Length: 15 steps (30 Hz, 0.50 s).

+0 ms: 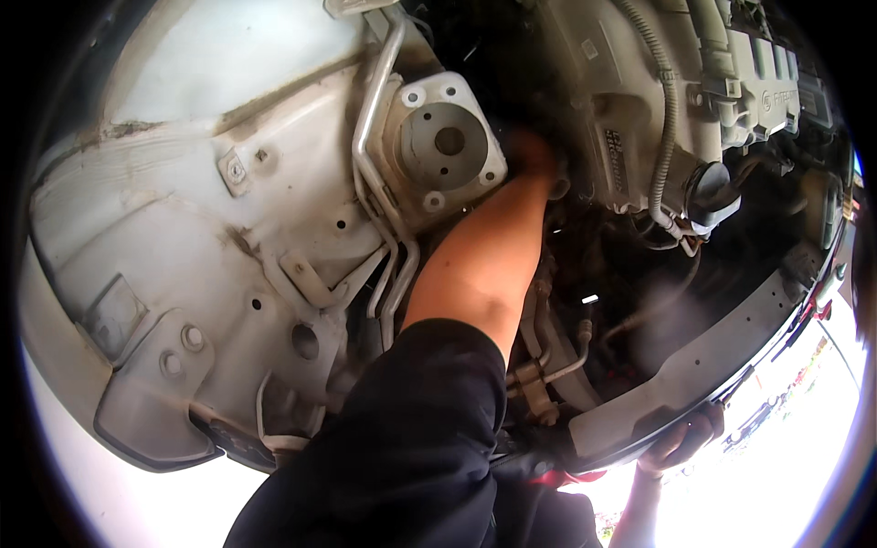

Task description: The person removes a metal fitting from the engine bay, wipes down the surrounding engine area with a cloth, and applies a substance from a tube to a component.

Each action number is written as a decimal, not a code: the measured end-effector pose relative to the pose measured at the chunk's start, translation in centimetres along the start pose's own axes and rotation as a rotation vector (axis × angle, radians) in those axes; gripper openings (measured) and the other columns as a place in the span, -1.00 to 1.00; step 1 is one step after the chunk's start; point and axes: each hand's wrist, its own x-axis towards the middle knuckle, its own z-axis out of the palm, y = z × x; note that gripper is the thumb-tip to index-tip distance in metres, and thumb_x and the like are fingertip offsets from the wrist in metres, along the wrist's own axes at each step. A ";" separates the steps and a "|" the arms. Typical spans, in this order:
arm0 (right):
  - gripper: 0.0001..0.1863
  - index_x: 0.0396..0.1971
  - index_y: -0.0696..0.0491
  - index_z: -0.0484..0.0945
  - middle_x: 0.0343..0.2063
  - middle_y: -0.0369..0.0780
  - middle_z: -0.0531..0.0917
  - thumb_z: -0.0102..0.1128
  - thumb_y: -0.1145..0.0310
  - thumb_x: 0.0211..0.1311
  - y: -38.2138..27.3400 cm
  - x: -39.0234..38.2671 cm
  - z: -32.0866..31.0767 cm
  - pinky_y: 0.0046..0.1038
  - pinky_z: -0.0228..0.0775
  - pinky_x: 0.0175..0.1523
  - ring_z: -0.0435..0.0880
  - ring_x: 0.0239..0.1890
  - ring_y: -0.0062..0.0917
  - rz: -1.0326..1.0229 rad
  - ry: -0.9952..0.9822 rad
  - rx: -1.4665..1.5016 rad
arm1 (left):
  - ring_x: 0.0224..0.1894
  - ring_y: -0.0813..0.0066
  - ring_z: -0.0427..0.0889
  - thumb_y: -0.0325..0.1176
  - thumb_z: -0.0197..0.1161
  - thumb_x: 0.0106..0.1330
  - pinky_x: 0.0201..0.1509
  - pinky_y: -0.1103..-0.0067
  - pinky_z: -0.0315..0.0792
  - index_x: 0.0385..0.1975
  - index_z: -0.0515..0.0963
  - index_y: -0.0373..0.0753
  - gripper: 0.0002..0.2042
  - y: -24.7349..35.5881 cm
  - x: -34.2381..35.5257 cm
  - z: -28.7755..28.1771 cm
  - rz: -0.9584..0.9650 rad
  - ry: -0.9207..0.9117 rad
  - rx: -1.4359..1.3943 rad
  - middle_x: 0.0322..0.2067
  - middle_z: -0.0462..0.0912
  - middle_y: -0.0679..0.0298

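My left arm, in a black sleeve, reaches down into a car's engine bay. My left hand is in the dark gap between the strut mount and the engine. Shadow and blur hide its fingers and anything they touch. At the lower right, my right hand has its fingers curled at the outer edge of the pale front crossmember, apparently gripping it. Metal pipes run down beside the strut mount, left of my forearm.
The dusty inner fender panel fills the left side. A ribbed hose runs down the engine to a dark round cap. Below my left elbow sit thin pipe fittings. Bright daylight lies past the car's front edge.
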 end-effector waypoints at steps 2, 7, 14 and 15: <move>-0.84 -0.19 0.11 0.33 -0.29 -0.11 0.44 -0.08 0.38 0.29 0.1 0.3 0.5 0.00 0.35 -0.01 0.40 0.00 -0.15 -0.095 0.055 -0.069 | 0.07 0.13 0.54 -0.34 0.28 0.16 0.04 0.39 0.48 0.11 0.36 -0.30 -0.51 4.4 -1.8 -1.1 -0.085 -0.083 0.127 0.00 0.54 -0.04; -0.83 -0.23 0.11 0.31 -0.32 -0.13 0.42 0.03 0.50 0.19 -0.4 0.7 0.5 -0.04 0.34 -0.05 0.41 -0.04 -0.16 -0.178 0.080 -0.118 | 0.04 0.17 0.56 -0.40 0.11 0.29 0.06 0.41 0.46 0.09 0.35 -0.36 -0.62 5.2 -3.7 -1.8 -0.110 -0.047 -0.133 0.03 0.53 -0.02; -0.88 -0.32 0.09 0.28 -0.38 -0.15 0.39 0.00 0.50 0.19 1.1 -1.1 0.2 -0.03 0.31 -0.06 0.41 -0.09 -0.16 -0.050 0.040 -0.023 | 0.09 0.14 0.48 -0.25 0.03 0.31 0.11 0.39 0.39 0.05 0.40 -0.27 -0.64 2.4 -3.6 1.6 -0.119 -0.075 0.130 0.06 0.49 0.04; -0.88 -0.32 0.10 0.28 -0.38 -0.14 0.39 0.00 0.49 0.19 0.8 -0.8 0.3 -0.03 0.31 -0.06 0.41 -0.09 -0.15 -0.044 0.039 -0.007 | 0.10 0.20 0.46 -0.20 -0.02 0.35 0.12 0.42 0.37 0.06 0.42 -0.25 -0.63 0.8 -3.2 2.0 -0.076 -0.106 0.267 0.08 0.48 0.08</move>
